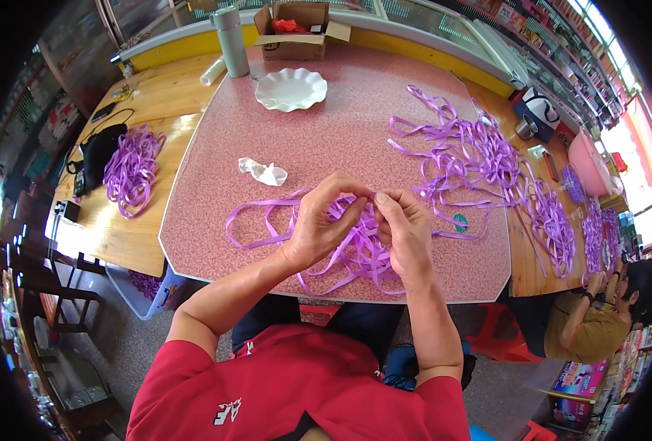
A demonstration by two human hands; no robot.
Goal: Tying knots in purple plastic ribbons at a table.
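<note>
Both my hands meet over the near middle of a pink speckled table [215, 158]. My left hand [327, 220] is closed in a pinch, its thumb and fingertips at a purple ribbon [359, 250]. Close against it, my right hand [405, 228] pinches the ribbon too, thumb on top. What lies right between the fingertips is too small to make out. Loose loops of the ribbon spread on the table beneath and between my hands, one reaching out to the left. A larger tangle of purple ribbon [473, 151] lies to the right, with strands running toward my right hand.
A white scalloped dish [291, 90], a crumpled white wrapper [263, 172], a pale green bottle [230, 42] and an open cardboard box [293, 45] stand farther back. More purple ribbon [132, 169] hangs over the wooden table at left. At right, another person [594, 316] handles ribbon.
</note>
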